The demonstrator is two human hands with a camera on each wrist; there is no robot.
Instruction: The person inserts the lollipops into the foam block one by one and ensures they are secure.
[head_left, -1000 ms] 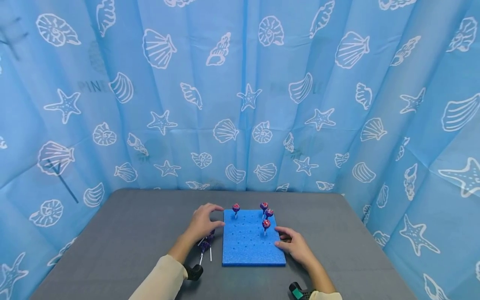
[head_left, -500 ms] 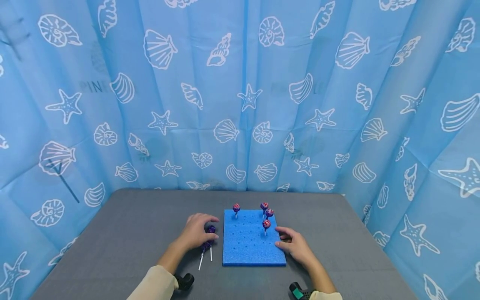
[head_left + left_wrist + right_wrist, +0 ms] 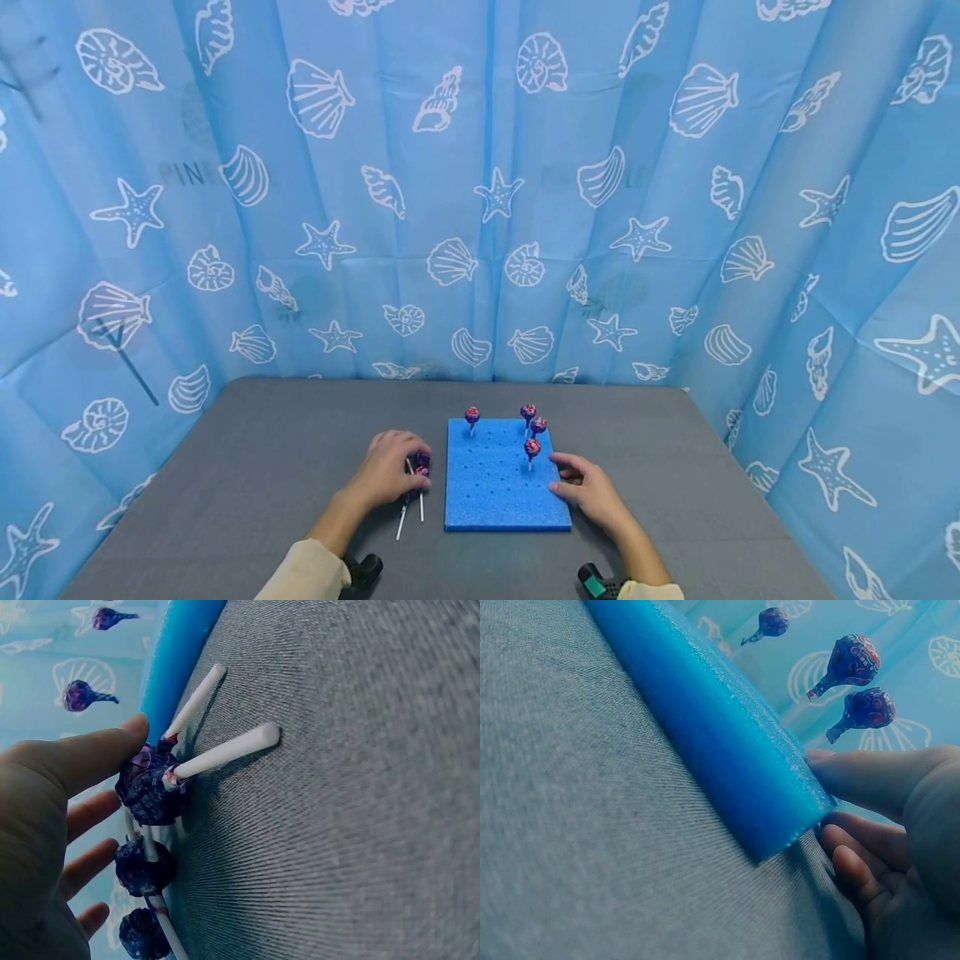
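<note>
Seemingly under the left hand (image 3: 390, 477): loose lollipops (image 3: 150, 787) (thumb touching one).

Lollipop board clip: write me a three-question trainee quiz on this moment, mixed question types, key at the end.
1. How many lollipops stand upright in the blue foam board?
2. True or false: the right hand rests against the board's right edge.
3. The left hand is over: A) the board's middle, B) the loose lollipops lying on the grey table left of the board, C) a bare patch of table.

Key: 1. Four. 2. True. 3. B; in the left wrist view its fingers are spread around the wrapped heads, with a fingertip touching one.
</note>
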